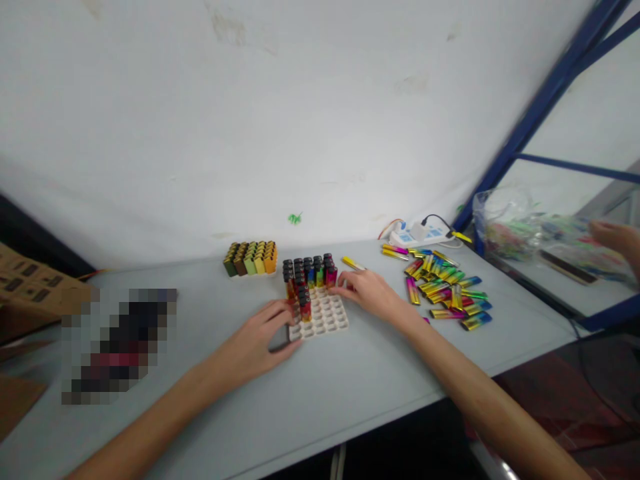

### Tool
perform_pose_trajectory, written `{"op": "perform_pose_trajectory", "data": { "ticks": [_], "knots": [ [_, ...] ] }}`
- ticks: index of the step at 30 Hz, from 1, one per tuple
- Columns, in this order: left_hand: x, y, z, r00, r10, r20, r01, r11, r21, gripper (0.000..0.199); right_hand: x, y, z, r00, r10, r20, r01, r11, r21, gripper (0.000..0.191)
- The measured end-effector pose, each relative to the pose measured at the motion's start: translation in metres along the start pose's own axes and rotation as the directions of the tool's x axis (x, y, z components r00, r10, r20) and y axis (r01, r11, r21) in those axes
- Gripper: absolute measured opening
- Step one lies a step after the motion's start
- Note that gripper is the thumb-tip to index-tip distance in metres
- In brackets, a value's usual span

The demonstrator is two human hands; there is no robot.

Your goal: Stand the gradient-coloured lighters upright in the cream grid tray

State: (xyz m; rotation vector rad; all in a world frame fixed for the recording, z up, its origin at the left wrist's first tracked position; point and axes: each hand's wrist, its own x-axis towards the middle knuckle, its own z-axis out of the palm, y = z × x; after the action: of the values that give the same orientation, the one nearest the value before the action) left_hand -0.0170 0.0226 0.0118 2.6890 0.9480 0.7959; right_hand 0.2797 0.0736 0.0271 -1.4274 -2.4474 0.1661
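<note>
A white tray (326, 323) with round holes lies on the grey table, and dark-topped lighters (306, 309) stand in its back and left parts. My left hand (267, 333) is at the tray's left edge, fingers apart, the thumb near the front left corner and the other fingertips beside the lighters. At the back right corner, my right hand (367, 292) has its fingers bent close to a pink lighter (331, 276); whether they grip it is unclear. Shiny multicoloured lighters (440, 283) lie in a loose pile to the right.
A block of green, brown and orange lighters (250, 259) stands near the wall. Behind the pile is a power strip (423, 233). A cardboard box (40, 287) is at the left. At the right are a blue frame (525, 120), plastic bags (510, 223) and another person's hand (617, 239).
</note>
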Motion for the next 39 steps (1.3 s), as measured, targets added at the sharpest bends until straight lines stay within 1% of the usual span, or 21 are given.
{"op": "perform_pose_trajectory", "data": {
  "ticks": [2,3,4,6,7,10,13,16,20,24,26,29,31,33,35,37,39],
  "knots": [
    [0.000,0.000,0.000,1.000,-0.002,0.005,0.002,1.000,0.001,0.009,-0.004,0.024,-0.006,0.999,-0.015,-0.044,0.018,0.997,0.072,0.040],
    [0.000,0.000,0.000,1.000,-0.001,0.005,0.001,1.000,0.000,0.009,-0.006,0.040,-0.010,0.996,0.003,-0.084,0.004,0.997,0.075,0.040],
    [0.000,0.000,0.000,1.000,-0.001,0.007,0.001,1.000,-0.001,0.008,-0.007,0.057,-0.014,0.987,0.047,-0.153,-0.040,0.998,0.052,0.039],
    [-0.001,-0.001,0.000,1.000,0.001,0.007,-0.001,1.000,0.002,0.008,-0.009,0.091,-0.021,0.943,0.145,-0.301,-0.166,0.985,-0.044,0.033],
    [-0.001,-0.001,0.001,1.000,0.000,0.007,0.000,1.000,0.005,0.008,-0.010,0.107,-0.024,0.927,0.179,-0.329,-0.210,0.976,-0.061,0.031],
    [-0.002,-0.002,0.001,1.000,-0.001,0.012,0.001,1.000,0.010,0.009,-0.015,0.140,-0.024,0.921,0.230,-0.313,-0.269,0.959,-0.086,0.034],
    [-0.003,-0.002,0.002,1.000,0.003,0.014,-0.003,1.000,0.011,0.011,-0.019,0.154,-0.015,0.930,0.258,-0.261,-0.293,0.950,-0.106,0.039],
    [-0.003,-0.002,0.002,1.000,0.006,0.008,-0.006,1.000,0.016,0.010,-0.020,0.156,-0.010,0.937,0.270,-0.224,-0.303,0.944,-0.129,0.042],
    [-0.002,-0.002,0.002,1.000,0.007,0.013,-0.007,1.000,0.013,0.009,-0.020,0.148,-0.015,0.952,0.250,-0.175,-0.276,0.951,-0.142,0.027],
    [-0.001,0.000,0.001,1.000,0.000,0.011,0.000,1.000,0.007,0.009,-0.026,0.128,-0.023,0.974,0.192,-0.119,-0.207,0.970,-0.124,0.015],
    [-0.001,0.001,0.001,1.000,-0.001,0.010,0.001,1.000,0.002,0.009,-0.030,0.115,-0.025,0.986,0.149,-0.071,-0.155,0.984,-0.090,0.013],
    [-0.002,0.001,0.001,1.000,-0.004,0.009,0.004,1.000,-0.002,0.008,-0.034,0.099,-0.028,0.997,0.078,-0.008,-0.078,0.997,0.004,0.014],
    [-0.002,0.001,0.001,1.000,-0.003,0.009,0.003,1.000,-0.007,0.008,-0.035,0.092,-0.028,0.998,0.055,-0.016,-0.054,0.998,0.044,0.015],
    [-0.001,0.000,0.001,1.000,0.004,0.008,-0.004,1.000,-0.013,0.009,-0.035,0.088,-0.029,0.997,0.063,-0.051,-0.060,0.996,0.063,0.016],
    [-0.001,0.000,0.001,1.000,0.006,0.008,-0.006,1.000,-0.015,0.009,-0.035,0.086,-0.032,0.991,0.108,-0.080,-0.099,0.989,0.108,0.020],
    [-0.001,0.001,0.001,1.000,0.002,0.011,-0.002,1.000,-0.017,0.009,-0.035,0.083,-0.035,0.985,0.153,-0.085,-0.136,0.975,0.175,0.024],
    [-0.001,0.002,0.000,1.000,-0.004,0.013,0.004,1.000,-0.020,0.009,-0.035,0.079,-0.038,0.979,0.176,-0.099,-0.149,0.961,0.232,0.027]
  ]
}}
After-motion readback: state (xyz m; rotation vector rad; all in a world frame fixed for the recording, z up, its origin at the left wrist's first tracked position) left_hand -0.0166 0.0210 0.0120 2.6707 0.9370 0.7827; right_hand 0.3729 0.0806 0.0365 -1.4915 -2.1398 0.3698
